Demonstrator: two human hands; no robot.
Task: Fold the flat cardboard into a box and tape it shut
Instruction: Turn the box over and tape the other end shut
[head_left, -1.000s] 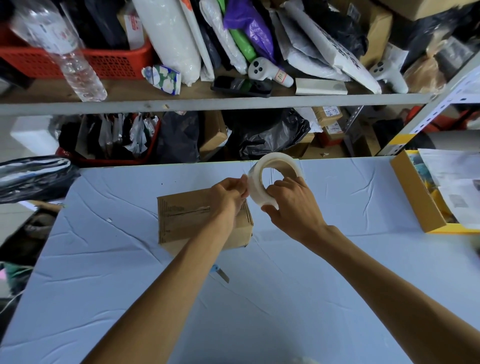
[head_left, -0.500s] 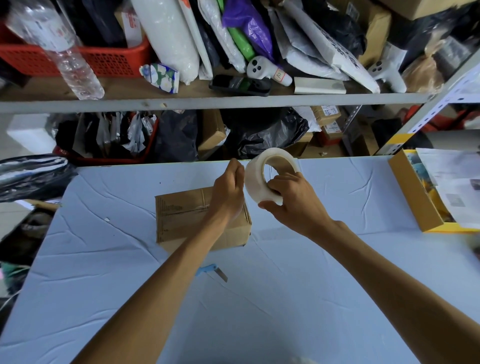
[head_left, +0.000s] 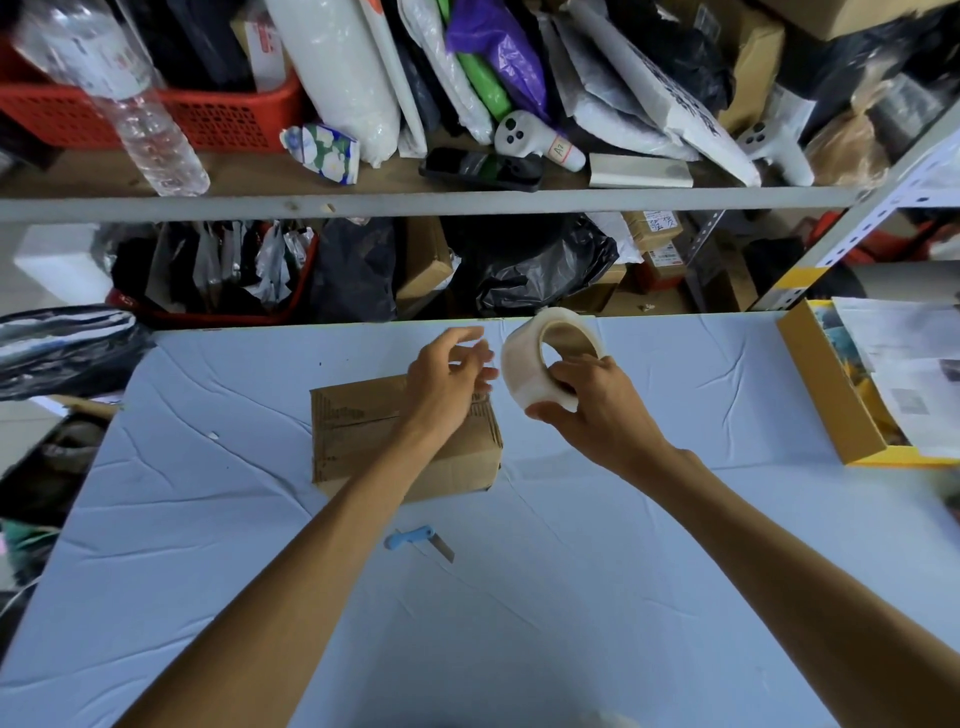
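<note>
Brown corrugated box (head_left: 363, 431), folded up with flaps closed, sits on wrinkled pale-blue tablecloth (head_left: 571, 597). Left hand (head_left: 447, 379) hovers over its right end, fingers loosely curled and blurred; cannot tell if it pinches tape. Just right: translucent tape roll (head_left: 524, 374), cardboard core, gripped by right hand (head_left: 597, 410).

Soft even daylight, faint shadows, wide-angle edge bending, slight motion blur.

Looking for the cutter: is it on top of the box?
No, the blue cutter lies on the table, apart from the cardboard box.
</note>
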